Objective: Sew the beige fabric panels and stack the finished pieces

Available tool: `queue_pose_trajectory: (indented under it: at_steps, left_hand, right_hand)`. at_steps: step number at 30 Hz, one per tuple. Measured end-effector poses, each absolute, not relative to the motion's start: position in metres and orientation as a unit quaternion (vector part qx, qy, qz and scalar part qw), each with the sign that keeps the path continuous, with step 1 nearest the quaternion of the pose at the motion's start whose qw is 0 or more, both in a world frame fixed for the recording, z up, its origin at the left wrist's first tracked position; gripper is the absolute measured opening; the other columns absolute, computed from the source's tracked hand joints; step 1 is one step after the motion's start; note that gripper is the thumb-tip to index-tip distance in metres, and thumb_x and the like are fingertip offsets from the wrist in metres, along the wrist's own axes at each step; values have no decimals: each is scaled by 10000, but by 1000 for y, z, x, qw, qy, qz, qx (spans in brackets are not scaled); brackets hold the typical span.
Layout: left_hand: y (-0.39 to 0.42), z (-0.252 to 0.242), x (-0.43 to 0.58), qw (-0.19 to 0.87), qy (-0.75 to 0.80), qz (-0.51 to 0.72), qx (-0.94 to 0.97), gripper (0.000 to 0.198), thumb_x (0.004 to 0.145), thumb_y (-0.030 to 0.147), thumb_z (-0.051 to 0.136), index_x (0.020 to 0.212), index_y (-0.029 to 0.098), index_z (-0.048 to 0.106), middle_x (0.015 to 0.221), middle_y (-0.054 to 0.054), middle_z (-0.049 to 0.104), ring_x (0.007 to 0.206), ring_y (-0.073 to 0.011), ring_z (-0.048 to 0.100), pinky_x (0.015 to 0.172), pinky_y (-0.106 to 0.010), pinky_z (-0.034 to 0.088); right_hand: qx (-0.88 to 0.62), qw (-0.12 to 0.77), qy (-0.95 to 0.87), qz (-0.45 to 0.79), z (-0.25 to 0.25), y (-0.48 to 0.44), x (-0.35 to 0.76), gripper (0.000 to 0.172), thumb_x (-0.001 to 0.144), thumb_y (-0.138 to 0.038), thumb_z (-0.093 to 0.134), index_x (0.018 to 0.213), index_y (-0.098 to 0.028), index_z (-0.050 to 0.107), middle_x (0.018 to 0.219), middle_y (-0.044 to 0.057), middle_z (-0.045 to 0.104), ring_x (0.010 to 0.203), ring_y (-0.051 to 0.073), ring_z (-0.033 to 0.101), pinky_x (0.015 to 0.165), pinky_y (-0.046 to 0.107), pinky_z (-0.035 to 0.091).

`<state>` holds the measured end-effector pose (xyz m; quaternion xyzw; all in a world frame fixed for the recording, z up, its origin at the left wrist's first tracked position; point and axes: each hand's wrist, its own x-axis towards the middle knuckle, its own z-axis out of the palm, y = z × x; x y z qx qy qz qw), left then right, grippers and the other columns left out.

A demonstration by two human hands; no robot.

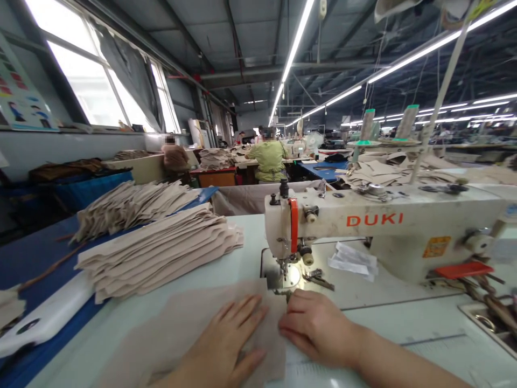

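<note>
My left hand [226, 337] lies flat with its fingers stretched out on a beige fabric piece [189, 302], which is partly smeared by motion. At the right edge of that fabric is my right hand [313, 326], its fingers curled together; whether the edge is pinched between them is hidden. Just beyond both hands stands a white sewing machine [331, 215] marked DUKI, its needle area lit by a small lamp. The fabric's far edge reaches close to the metal needle plate [293, 276].
Stacked beige fabric pieces [161, 250] lie to the left, with another pile [133, 207] behind. A white board with a hole [48, 315] sits at the left. White scraps [353, 261] rest under the machine arm. Thread cones [407, 123] stand behind. A person in yellow-green [269, 157] sits ahead.
</note>
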<state>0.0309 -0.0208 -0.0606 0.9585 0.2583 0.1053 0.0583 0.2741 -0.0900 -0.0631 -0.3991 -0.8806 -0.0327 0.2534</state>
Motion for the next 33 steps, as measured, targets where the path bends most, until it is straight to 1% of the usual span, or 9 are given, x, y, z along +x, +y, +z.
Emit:
queue_pose_trajectory:
  at_steps: [2, 5, 11, 15, 19, 21, 24, 27, 33]
  left_hand:
    - [-15, -70, 32, 15, 262, 82, 961, 532, 943, 440, 486, 1436, 250, 425, 1465, -80, 438, 1305, -279, 469, 1056, -466, 413]
    - [1, -79, 39, -14, 282, 99, 954, 522, 960, 456, 451, 1433, 236, 430, 1462, -97, 440, 1304, -281, 470, 1064, -471, 400]
    - [17, -70, 47, -15, 273, 123, 954, 472, 936, 431, 492, 1368, 242, 520, 1435, -95, 483, 1290, -305, 483, 1050, -507, 406]
    - [16, -65, 58, -16, 262, 143, 954, 420, 945, 330, 471, 1340, 207, 547, 1424, -91, 500, 1289, -274, 485, 1071, -467, 400]
    - [17, -81, 70, -15, 265, 144, 953, 457, 931, 335, 488, 1364, 192, 526, 1414, -101, 507, 1267, -275, 511, 1052, -450, 425]
    - [17, -87, 71, -15, 261, 159, 952, 472, 935, 366, 484, 1378, 205, 513, 1420, -95, 499, 1265, -277, 514, 1046, -448, 430]
    - [17, -86, 70, -15, 249, 167, 954, 494, 927, 423, 492, 1371, 208, 524, 1399, -95, 517, 1234, -288, 544, 1021, -438, 453]
    - [18, -82, 68, -11, 242, 157, 958, 532, 903, 478, 514, 1366, 216, 530, 1390, -96, 520, 1209, -299, 565, 998, -428, 470]
    - [26, -92, 69, 15, 247, 174, 953, 609, 829, 548, 605, 1364, 267, 525, 1396, -76, 519, 1231, -311, 544, 1012, -427, 453]
  right_hand:
    - [-402, 245, -882, -30, -63, -89, 273, 181, 924, -212, 484, 822, -189, 632, 763, 34, 598, 742, 170, 496, 687, 273, 373]
    - [-417, 233, -878, -29, -62, -89, 273, 181, 934, -216, 474, 880, -187, 644, 759, 32, 588, 757, 173, 495, 698, 273, 372]
    - [-437, 221, -872, -24, -64, -87, 277, 197, 951, -233, 457, 951, -196, 650, 789, 35, 596, 787, 179, 507, 724, 281, 380]
    - [-443, 219, -869, -25, -68, -83, 276, 190, 947, -225, 460, 943, -196, 648, 798, 36, 608, 795, 178, 519, 740, 283, 392]
    - [-461, 223, -857, -44, -67, -80, 281, 190, 946, -214, 462, 886, -198, 643, 772, 38, 610, 791, 180, 529, 740, 282, 406]
    - [-497, 219, -838, -58, -63, -80, 294, 194, 940, -207, 472, 843, -191, 639, 772, 47, 613, 795, 184, 537, 735, 283, 412]
    - [-630, 202, -747, -60, -51, -81, 331, 190, 918, -199, 507, 781, -186, 638, 812, 56, 628, 821, 184, 560, 735, 275, 418]
    - [-746, 194, -633, -62, -40, -86, 377, 157, 881, -145, 519, 803, -182, 650, 858, 59, 646, 821, 180, 585, 720, 267, 418]
    - [-799, 166, -577, -37, -46, -94, 419, 100, 787, -113, 606, 726, -165, 665, 754, 47, 652, 714, 191, 595, 656, 273, 412]
